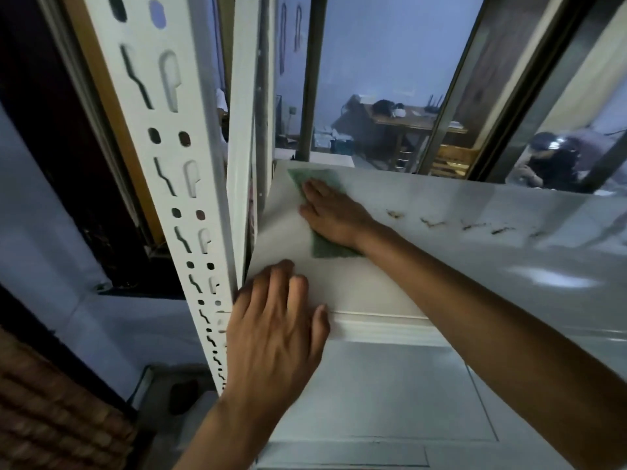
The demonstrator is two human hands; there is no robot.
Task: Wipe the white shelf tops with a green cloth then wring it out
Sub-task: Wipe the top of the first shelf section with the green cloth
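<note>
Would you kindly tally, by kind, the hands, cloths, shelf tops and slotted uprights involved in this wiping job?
Hands: 2, the left hand resting flat on the front edge and the right hand pressing the cloth
Green cloth: 1
White shelf top: 1
Slotted white upright: 1
Total: 5

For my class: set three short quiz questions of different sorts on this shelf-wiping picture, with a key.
1. True or false: the right hand presses the green cloth flat on the white shelf top.
2. Where does the left hand rest? A) on the shelf's front edge beside the slotted upright; B) on the cloth; C) on the window frame.
3. Fill in: a row of small dark ___ lies on the shelf to the right of the cloth.

Key: 1 true; 2 A; 3 marks.
</note>
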